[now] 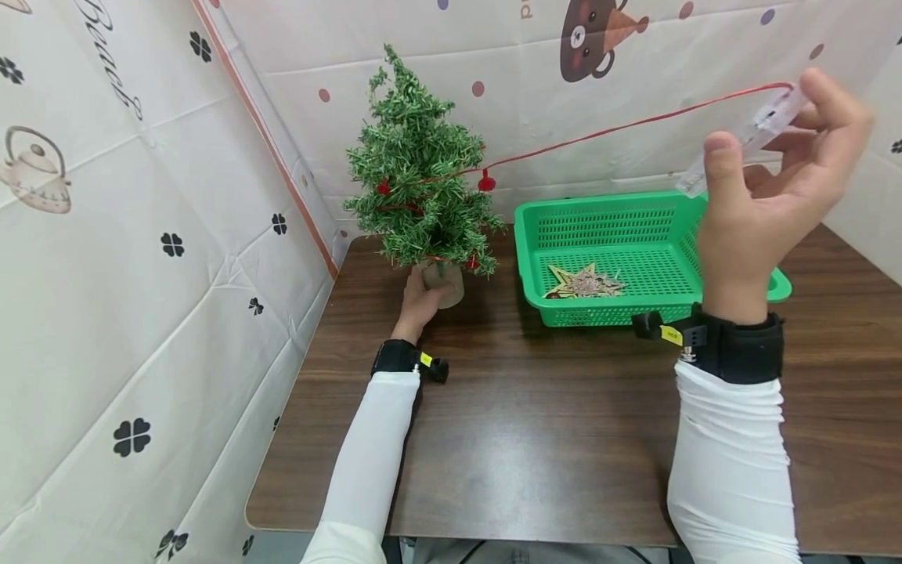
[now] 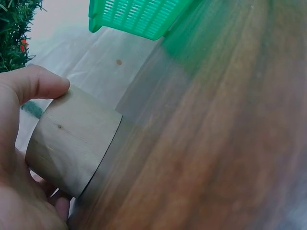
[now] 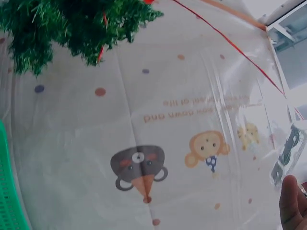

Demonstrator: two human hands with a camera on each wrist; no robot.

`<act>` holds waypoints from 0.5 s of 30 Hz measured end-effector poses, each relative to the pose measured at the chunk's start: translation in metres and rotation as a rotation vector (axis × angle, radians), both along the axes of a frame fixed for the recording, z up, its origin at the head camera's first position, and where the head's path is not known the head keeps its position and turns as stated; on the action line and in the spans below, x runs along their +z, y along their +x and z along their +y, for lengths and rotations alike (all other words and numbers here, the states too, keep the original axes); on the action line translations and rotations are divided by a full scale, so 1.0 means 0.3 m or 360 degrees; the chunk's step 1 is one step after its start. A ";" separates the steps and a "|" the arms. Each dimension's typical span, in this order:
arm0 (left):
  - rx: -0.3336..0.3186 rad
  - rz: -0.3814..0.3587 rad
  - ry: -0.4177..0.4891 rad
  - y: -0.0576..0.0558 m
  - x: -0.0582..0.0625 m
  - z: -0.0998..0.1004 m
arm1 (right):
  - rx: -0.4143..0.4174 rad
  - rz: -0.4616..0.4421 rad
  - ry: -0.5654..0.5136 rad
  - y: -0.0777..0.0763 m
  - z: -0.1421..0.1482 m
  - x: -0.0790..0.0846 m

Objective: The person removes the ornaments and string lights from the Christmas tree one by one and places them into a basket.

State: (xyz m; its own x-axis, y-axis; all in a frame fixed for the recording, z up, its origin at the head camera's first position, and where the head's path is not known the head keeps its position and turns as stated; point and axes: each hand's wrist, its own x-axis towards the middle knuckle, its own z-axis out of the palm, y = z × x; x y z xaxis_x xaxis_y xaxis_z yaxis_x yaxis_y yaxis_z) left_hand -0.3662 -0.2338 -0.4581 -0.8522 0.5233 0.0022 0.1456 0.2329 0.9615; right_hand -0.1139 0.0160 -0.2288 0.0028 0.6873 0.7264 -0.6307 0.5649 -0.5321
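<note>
A small artificial Christmas tree stands upright at the back left of the table. My left hand grips its round wooden base, thumb on the top edge and fingers around the far side. Raised above the green basket, my right hand holds a clear plastic case between thumb and fingers. Small dark parts show inside the case. A red cord runs taut from the case's upper end to the tree, where it winds among the branches. One red ornament hangs on it beside the tree.
Right of the tree sits a green plastic basket with glittery star ornaments inside. Printed white sheeting rises behind and to the left of the brown wooden table.
</note>
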 end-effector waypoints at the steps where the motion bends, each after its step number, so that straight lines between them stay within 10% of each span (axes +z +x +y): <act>1: 0.0002 -0.0015 0.0013 0.000 0.001 0.000 | -0.0024 -0.0012 -0.0007 0.002 0.007 -0.003; 15: 0.0015 -0.0060 0.0032 0.005 0.038 -0.002 | -0.0224 -0.0125 -0.0102 0.019 0.056 -0.023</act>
State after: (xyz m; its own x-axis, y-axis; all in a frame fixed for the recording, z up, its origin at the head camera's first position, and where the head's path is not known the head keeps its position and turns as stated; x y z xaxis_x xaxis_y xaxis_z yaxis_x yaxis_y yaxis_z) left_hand -0.3648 -0.2343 -0.4466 -0.8567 0.5154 -0.0197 0.1068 0.2146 0.9708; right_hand -0.1081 0.0329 -0.2357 0.0470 0.7289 0.6830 -0.5029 0.6080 -0.6143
